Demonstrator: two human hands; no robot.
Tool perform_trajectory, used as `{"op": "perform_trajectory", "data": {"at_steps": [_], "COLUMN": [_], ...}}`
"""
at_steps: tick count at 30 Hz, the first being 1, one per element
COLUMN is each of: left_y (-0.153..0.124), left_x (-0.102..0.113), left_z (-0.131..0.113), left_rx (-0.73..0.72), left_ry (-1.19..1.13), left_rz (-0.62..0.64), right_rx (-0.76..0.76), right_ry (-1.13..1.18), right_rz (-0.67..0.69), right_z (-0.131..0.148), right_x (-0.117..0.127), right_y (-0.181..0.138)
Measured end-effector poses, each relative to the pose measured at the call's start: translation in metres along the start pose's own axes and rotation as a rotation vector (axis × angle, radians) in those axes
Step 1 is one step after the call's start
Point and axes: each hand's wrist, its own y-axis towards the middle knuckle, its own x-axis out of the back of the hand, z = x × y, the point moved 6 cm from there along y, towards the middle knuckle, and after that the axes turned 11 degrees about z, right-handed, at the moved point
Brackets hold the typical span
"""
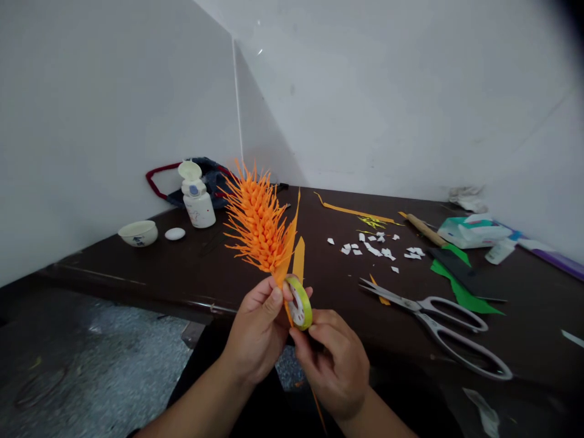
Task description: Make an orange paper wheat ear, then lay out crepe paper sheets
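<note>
The orange wheat ear (pixel 258 222) is held head up, leaning left, over the table (pixel 196 261). Its stem (pixel 288 311) is pinched by the left hand (pixel 258 325) and, lower down, by the right hand (pixel 337 362); both grips closed. A tape roll (pixel 307 307) (yellow-green, white core) is held beside the stem. Scissors (pixel 417 306) are seen lying at right, paper scraps (pixel 387 254) scattered farther back.

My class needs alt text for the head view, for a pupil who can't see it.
The left hand and right hand hold an orange, wheat-like ear and a yellow-green tape roll at a dark table. Scissors and paper scraps lie on the right, a bowl and bottle on the left.
</note>
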Motion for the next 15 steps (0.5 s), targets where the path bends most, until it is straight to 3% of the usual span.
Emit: {"op": "perform_trajectory", "data": {"at_steps": [10,15], "left_y": [0.007,0.005], "left_x": [-0.002,-0.004], "left_z": [-0.015,-0.012], "left_rx": [0.012,-0.063], "left_ry": [0.115,0.072], "left_rz": [0.147,0.093], "right_rx": [0.001,0.055], "right_ry": [0.025,-0.085], "right_rz": [0.134,0.065], "right_z": [-0.004,0.0], "right_x": [0.014,0.01], "right_y": [0.03,0.026]}}
